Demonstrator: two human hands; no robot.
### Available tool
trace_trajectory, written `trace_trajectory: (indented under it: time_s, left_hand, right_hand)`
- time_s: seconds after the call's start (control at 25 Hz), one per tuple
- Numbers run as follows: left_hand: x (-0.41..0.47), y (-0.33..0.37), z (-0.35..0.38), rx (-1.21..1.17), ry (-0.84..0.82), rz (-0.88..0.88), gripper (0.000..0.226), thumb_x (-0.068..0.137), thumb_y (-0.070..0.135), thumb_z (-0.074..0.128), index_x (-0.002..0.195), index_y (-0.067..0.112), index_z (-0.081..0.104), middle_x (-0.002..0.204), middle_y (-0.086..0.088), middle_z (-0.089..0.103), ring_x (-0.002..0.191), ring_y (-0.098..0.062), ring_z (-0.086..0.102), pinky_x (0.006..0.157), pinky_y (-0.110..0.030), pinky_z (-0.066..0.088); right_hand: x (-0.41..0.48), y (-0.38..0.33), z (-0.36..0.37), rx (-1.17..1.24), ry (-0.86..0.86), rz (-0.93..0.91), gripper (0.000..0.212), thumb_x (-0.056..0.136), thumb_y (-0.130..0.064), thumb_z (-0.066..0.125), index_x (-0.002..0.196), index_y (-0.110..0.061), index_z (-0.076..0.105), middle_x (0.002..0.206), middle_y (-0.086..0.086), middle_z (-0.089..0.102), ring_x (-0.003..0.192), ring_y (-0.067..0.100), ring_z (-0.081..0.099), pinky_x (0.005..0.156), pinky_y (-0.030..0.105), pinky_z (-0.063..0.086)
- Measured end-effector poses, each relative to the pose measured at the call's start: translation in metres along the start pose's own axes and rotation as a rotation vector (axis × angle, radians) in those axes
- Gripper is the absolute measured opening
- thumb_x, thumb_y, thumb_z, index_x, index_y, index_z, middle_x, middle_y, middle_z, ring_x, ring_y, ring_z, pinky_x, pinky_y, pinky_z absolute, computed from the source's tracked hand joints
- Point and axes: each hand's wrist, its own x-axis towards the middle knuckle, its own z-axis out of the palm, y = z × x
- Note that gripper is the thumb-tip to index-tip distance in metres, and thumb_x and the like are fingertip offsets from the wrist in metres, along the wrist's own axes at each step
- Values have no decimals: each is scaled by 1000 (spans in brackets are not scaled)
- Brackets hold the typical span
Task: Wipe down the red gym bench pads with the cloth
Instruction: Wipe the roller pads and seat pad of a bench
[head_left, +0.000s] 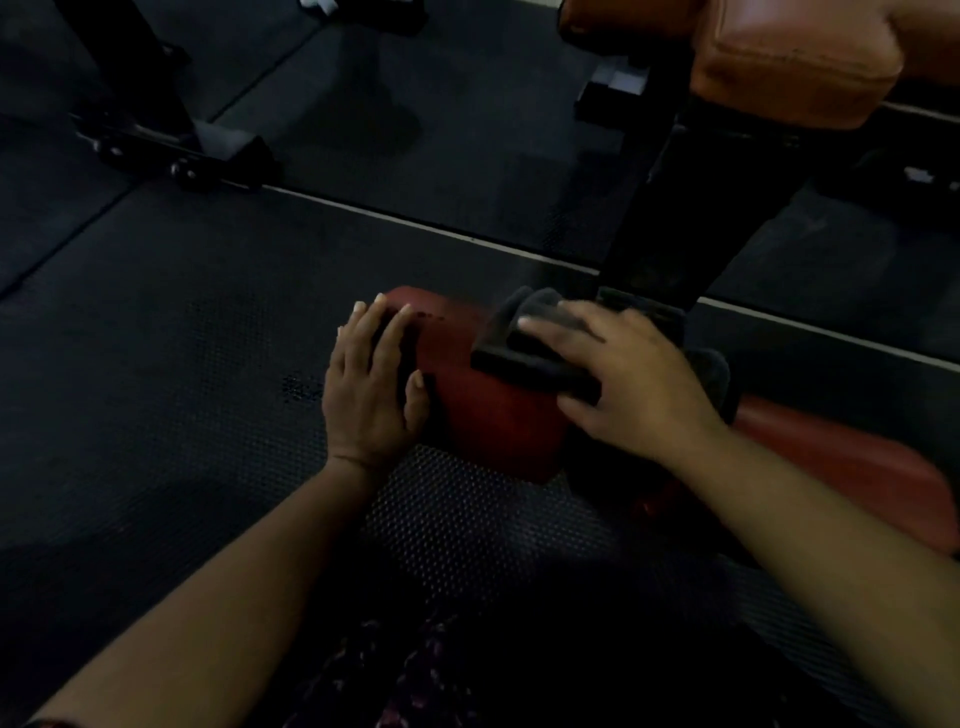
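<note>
Dark cloth (524, 358) on red pad (483, 415), studded black floor mat (182, 364) beneath

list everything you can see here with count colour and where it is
near pad: one, dark red, centre, under both hands
right pad: one, red, lower right
upper pad: one, orange-red, top right
cloth: one, dark grey, on the near pad
frame post: one, black, rising behind the near pad
floor mats: several, black, studded, all around
equipment base: one, black, top left
left hand: one, rests on the near pad's left end
right hand: one, presses flat on the cloth
</note>
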Motion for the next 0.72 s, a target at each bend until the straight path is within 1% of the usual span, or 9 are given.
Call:
trace_trajectory:
  time_s: [0.12,0.24,0.32,0.4,0.48,0.56,0.64,0.68,0.72]
  left_hand:
    - [2,-4,-1,16,-6,16,55,96,42,34,141,12,42,149,-18,40,141,-36,31,114,-51,30]
    - [1,-2,-5,22,-50,6,54,96,39,37,142,11,42,151,-18,38,142,-37,30,113,-54,30]
    - [2,-1,-8,32,-66,0,54,96,37,38,142,10,43,151,-18,37,141,-37,31,113,-51,31]
    - [2,-1,-10,50,-76,11,53,97,36,39,143,10,43,152,-18,37,141,-36,30,115,-46,28]
    - [1,-4,-12,61,-93,35,53,98,37,38,144,11,41,154,-17,35,142,-35,29,118,-41,24]
    - [-4,-8,-12,50,-105,43,54,100,41,35,147,15,38,155,-15,32,144,-34,28,119,-41,23]
    - [-8,-9,-11,42,-98,32,54,101,46,31,147,18,37,156,-14,32,144,-32,28,118,-41,25]
    - [-8,-9,-10,37,-94,27,55,102,48,30,147,18,37,156,-14,33,144,-32,28,118,-40,25]
    - [-7,-9,-10,31,-94,25,55,102,49,29,147,19,37,155,-14,33,144,-32,29,119,-38,23]
  right_hand:
    - [-33,-25,-4,-219,14,-163,78,62,-31,70,136,-35,47,139,14,52,91,36,58,68,41,49]
    - [-66,-39,8,-438,-5,-409,48,84,-20,49,131,-28,58,140,12,53,104,40,54,63,40,44]
    - [-69,-40,15,-538,-68,-566,44,93,-17,37,129,-23,61,140,11,52,110,40,47,60,42,44]
    - [-48,-38,9,-523,-86,-630,45,91,-21,36,126,-26,63,140,8,50,109,37,47,60,41,43]
    - [-13,-38,0,-407,-41,-449,45,86,-25,43,124,-36,64,139,1,53,104,33,53,64,41,46]
    - [29,-30,-10,-191,-53,-54,51,81,-24,57,127,-47,58,141,-6,52,109,30,57,77,41,52]
    - [63,-16,-18,75,-209,315,56,80,-24,64,128,-51,55,137,-7,55,114,24,58,89,33,50]
    - [72,-13,-19,140,-252,397,55,80,-25,64,127,-52,54,135,-6,57,113,22,58,90,31,49]
    - [73,-18,-21,118,-262,391,54,82,-26,62,129,-52,53,135,-6,57,112,23,58,88,32,48]
